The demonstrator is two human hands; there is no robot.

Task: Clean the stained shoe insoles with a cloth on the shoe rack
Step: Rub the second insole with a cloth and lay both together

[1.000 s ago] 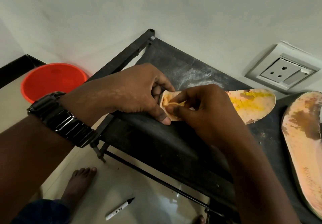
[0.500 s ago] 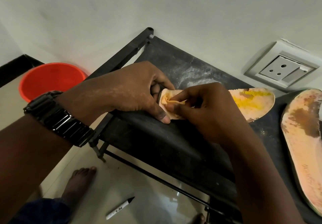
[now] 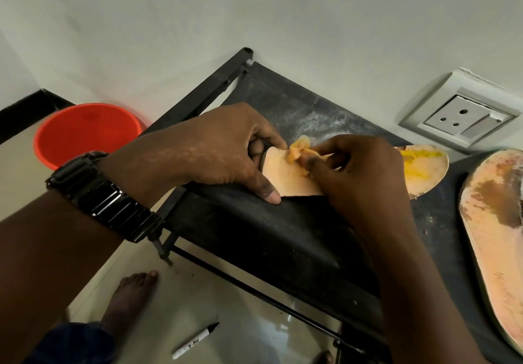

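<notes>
**Fingers [image 3: 312, 162] pinch a cloth on the stained insole**

Fingers of the right hand [image 3: 365, 177] are curled tight round a small, crumpled yellow-orange cloth [image 3: 297, 148] and press it onto the insole [image 3: 288, 184] near its heel end. The left hand [image 3: 215, 151] grips that heel end, with its fingers curled over the far edge and its thumb lying flat along the near edge. The insole lies at the centre of the view on the black fabric top of the shoe rack [image 3: 254, 236]. Its toe points to 3 o'clock and is smeared with a bright yellow stain. A second insole [image 3: 495, 222], blotched brown, lies on the rack at 4 o'clock, apart from the first. Faint print runs along its near part, too dim to read. A black watch [image 3: 102, 196] bands the left wrist. At 9 o'clock a red basin [image 3: 85, 131] stands on the floor. At 2 o'clock a white socket [image 3: 458, 117] is set in the wall. At 7 o'clock a marker [image 3: 195, 342] lies on the floor near a bare foot [image 3: 130, 295]; its label is too small to read surely.
</notes>
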